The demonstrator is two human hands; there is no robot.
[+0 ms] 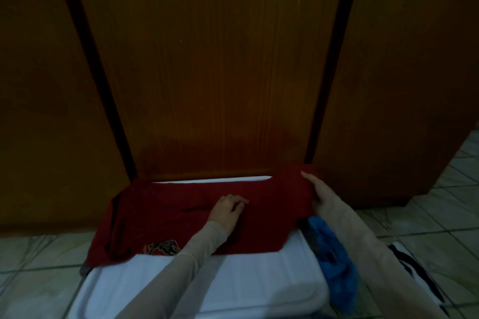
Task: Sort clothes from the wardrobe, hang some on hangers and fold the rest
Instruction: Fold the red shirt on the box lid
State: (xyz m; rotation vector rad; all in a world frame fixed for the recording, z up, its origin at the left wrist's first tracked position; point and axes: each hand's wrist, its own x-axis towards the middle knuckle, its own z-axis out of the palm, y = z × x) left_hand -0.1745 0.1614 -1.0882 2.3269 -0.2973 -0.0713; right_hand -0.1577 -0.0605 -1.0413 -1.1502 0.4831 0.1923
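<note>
A dark red shirt (181, 215) with a small printed figure near its lower edge lies partly folded across the far end of a white plastic lid (233, 282). My left hand (226, 208) rests palm-down on the middle of the shirt, fingers loosely bent. My right hand (317, 190) lies flat along the shirt's right edge, fingers straight and pointing away from me. Both arms are in beige sleeves.
Closed brown wardrobe doors (212, 72) rise directly behind the lid. A crumpled blue garment (334, 267) lies at the lid's right side, and a white cloth with black stripes (412, 264) is under my right forearm. Pale tiled floor (427, 215) surrounds everything.
</note>
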